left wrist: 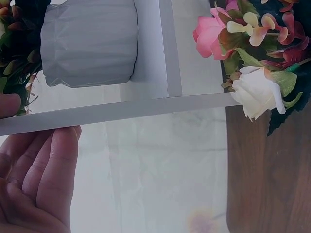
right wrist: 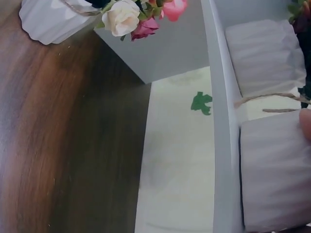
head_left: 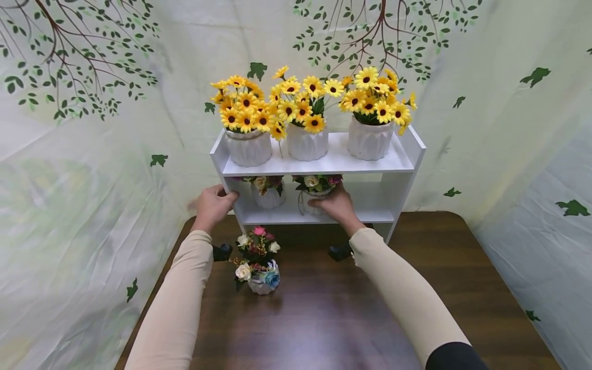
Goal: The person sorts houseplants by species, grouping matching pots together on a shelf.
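At the left side of a white shelf unit [head_left: 324,165], my left hand [head_left: 214,205] grips the side panel; in the left wrist view its fingers [left wrist: 53,165] lie against the outer face, with the thumb [left wrist: 8,105] across the panel's edge. On the middle board stands a white flowerpot [right wrist: 272,170] with twine and artificial flowers [head_left: 312,181]. My right hand [head_left: 341,206] holds this pot from its right side, thumb across the front. Left of it on the same board is another white flowerpot [head_left: 267,198] with flowers, their tops hidden by the upper board.
Three white pots [head_left: 307,144] of yellow flowers [head_left: 302,103] line the top board. A smaller pot [head_left: 262,283] with mixed roses stands on the brown table [head_left: 305,318], in front of the unit's left side. Black feet [head_left: 339,252] show near the unit's base. Leaf-printed curtains [head_left: 509,128] surround the table.
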Tool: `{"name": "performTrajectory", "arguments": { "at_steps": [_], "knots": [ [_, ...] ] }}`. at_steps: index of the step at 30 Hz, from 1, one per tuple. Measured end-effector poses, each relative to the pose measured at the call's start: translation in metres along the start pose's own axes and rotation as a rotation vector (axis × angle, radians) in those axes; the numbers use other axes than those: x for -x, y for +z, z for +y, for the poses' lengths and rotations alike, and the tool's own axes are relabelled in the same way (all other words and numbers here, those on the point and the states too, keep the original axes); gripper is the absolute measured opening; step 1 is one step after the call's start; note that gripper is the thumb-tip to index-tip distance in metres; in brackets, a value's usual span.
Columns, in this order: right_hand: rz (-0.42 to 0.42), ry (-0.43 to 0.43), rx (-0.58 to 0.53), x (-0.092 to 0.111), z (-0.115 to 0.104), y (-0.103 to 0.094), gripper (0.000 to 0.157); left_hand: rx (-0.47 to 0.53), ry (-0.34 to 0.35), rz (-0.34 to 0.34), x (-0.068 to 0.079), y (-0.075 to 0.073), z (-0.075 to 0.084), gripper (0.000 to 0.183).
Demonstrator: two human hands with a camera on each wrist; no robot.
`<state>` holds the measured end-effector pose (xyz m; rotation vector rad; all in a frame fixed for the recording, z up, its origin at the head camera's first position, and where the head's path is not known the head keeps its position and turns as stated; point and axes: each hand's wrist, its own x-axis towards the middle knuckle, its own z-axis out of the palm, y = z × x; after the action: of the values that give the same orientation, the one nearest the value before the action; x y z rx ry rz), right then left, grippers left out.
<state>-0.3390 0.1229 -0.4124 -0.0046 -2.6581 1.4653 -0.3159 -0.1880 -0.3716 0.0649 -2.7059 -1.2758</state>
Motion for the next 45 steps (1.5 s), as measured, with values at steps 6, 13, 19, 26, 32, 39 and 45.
{"name": "performTrajectory", "arguments": {
  "at_steps": [6, 13, 19, 26, 32, 39, 45],
  "knots": [
    [-0.01, 0.005, -0.07, -0.005, -0.005, 0.007, 0.103, 0.001, -0.002, 0.002, 0.001, -0.003, 0.0, 0.042],
    [-0.004, 0.021, -0.073, -0.01, -0.004, 0.014, 0.102, -0.004, -0.015, -0.001, 0.002, -0.001, 0.002, 0.043],
    [-0.032, -0.005, -0.066, -0.011, -0.001, 0.015, 0.102, 0.001, -0.02, -0.008, 0.002, -0.002, 0.002, 0.043],
    [-0.039, -0.014, -0.059, -0.012, 0.003, 0.016, 0.099, -0.015, -0.008, -0.007, 0.001, -0.001, 0.001, 0.043],
    [0.189, -0.204, 0.067, 0.008, 0.007, 0.023, 0.09, -0.029, 0.019, -0.006, 0.0, 0.0, -0.001, 0.042],
    [0.61, -0.825, 0.14, 0.052, 0.026, 0.035, 0.039, -0.053, 0.043, -0.026, -0.004, 0.0, -0.005, 0.042],
    [0.354, -1.127, 0.247, 0.085, 0.047, 0.05, 0.009, -0.04, 0.041, -0.04, -0.006, -0.003, -0.006, 0.043]
  ]
}}
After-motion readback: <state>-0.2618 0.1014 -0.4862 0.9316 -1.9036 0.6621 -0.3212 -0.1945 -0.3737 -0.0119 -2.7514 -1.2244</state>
